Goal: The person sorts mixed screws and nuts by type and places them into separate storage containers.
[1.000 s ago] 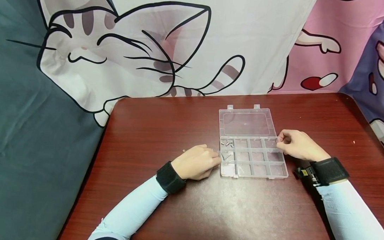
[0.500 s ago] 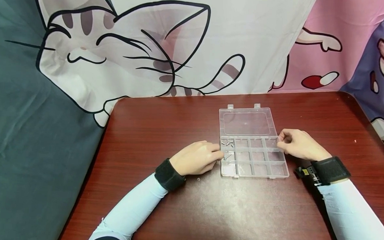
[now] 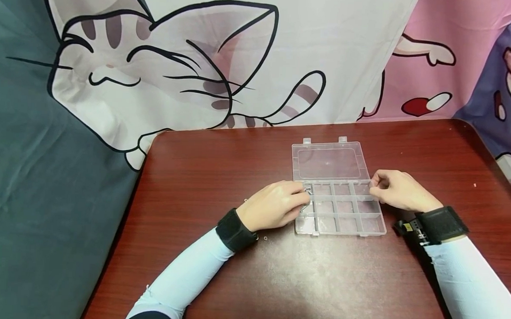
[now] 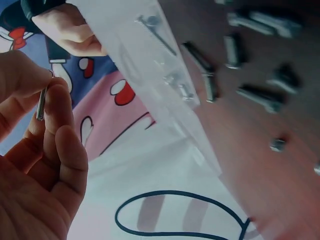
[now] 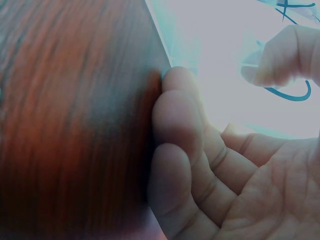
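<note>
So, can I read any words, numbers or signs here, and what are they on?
None can be read.
Silver metal screw in the left hand: no lettering seen.
Clear plastic box with rectangular compartments: none seen.
Tiny yellow patch on the black device near the right hand: too small to tell.
White cloth with cat drawing: no letters.

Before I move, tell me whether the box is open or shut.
Open: in the head view, the lid of the box lies folded back, off the compartments.

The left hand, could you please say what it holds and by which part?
The left hand pinches a screw near one end; I cannot tell which end.
</note>
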The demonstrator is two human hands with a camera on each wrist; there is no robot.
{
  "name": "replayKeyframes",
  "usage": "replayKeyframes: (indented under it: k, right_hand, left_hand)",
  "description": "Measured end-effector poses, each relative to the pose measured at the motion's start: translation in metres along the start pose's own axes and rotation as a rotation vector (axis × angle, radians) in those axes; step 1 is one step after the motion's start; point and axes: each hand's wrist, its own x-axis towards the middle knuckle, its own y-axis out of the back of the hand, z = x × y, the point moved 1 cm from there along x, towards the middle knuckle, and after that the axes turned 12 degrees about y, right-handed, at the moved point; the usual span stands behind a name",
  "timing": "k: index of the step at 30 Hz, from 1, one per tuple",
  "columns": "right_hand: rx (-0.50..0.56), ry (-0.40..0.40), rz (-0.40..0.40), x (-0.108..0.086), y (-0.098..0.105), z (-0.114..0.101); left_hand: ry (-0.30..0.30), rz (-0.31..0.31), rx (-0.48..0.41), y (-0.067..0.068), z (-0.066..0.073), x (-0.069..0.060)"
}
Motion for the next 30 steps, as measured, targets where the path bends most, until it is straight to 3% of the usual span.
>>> replayKeyframes:
  k: [8,24,27,30]
  right_hand:
    - [-0.007,-0.001,0.002,0.000,0.000,0.001]
    - [-0.008,0.000,0.002,0.001,-0.001,0.000]
    - [-0.010,-0.002,0.002,0.001,-0.001,0.000]
    - [-0.013,-0.002,0.001,0.001,-0.001,0.000]
  left_hand:
    - [-0.012,0.022,-0.011,0.005,0.008,0.019]
    - [-0.004,0.025,-0.031,0.005,0.007,0.019]
    - [0.007,0.002,-0.033,0.004,0.005,0.018]
    - [0.075,-0.089,-0.007,0.002,0.005,0.016]
